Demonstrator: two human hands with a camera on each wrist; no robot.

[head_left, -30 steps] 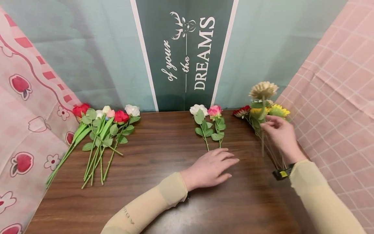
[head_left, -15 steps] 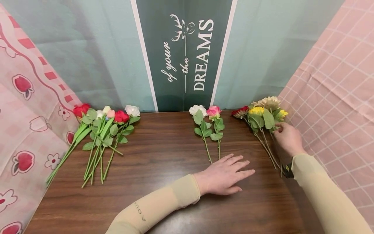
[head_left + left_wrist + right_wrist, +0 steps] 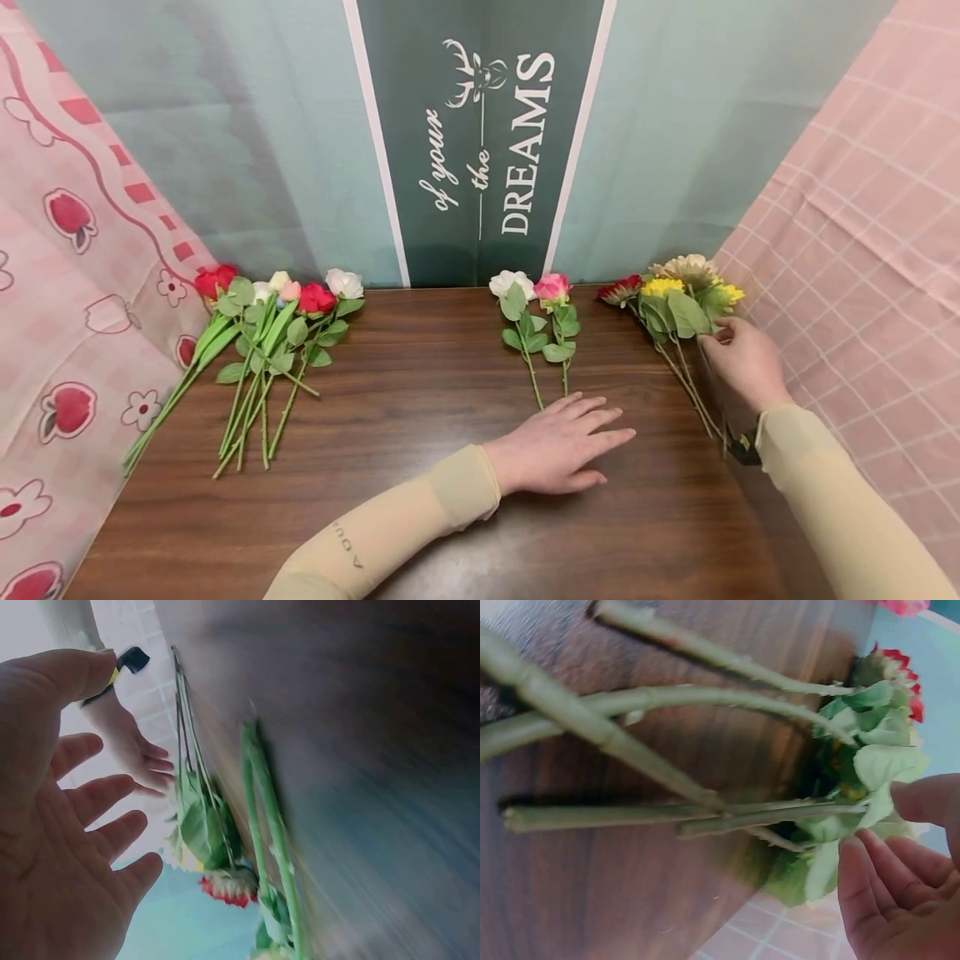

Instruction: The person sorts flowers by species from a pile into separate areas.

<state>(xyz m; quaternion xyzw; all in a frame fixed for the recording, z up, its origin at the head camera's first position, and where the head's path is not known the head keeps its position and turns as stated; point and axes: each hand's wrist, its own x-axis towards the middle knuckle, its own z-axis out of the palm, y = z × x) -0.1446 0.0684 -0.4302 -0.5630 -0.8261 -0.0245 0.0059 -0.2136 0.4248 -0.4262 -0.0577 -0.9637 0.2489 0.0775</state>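
The step in hand looks like the setting-down of a stem onto the sunflower bunch (image 3: 678, 312), which lies at the far right corner of the table (image 3: 420, 500), against the pink checked cloth (image 3: 862, 233). The right hand (image 3: 742, 362) sits just right of that bunch, its fingertips (image 3: 877, 859) at the leaves; the right wrist view shows the fingers loosely curved and nearly straight beside a pale leaf, with no stem plainly pinched, so the hand reads as touching, not gripping (a light contact at most). The left hand (image 3: 558, 446) lies left of the bunch and nearer the person, palm down on the wood with its fingers spread and straight, holding nothing; the left wrist view shows the same splayed palm (image 3: 52, 847).

The bunch's long axis runs from the back wall toward the person, slanting slightly rightward as it comes near. Its heads point at the green backdrop (image 3: 660, 125) and its cut ends point toward the right sleeve (image 3: 840, 508). Left of the bunch lie 2 roses (image 3: 536, 321), heads likewise to the backdrop, and far left of it a heap of roses (image 3: 262, 350).

The next move likely calls for the right hand to lift clear without dragging the leaves, so that the stems remain parallel.
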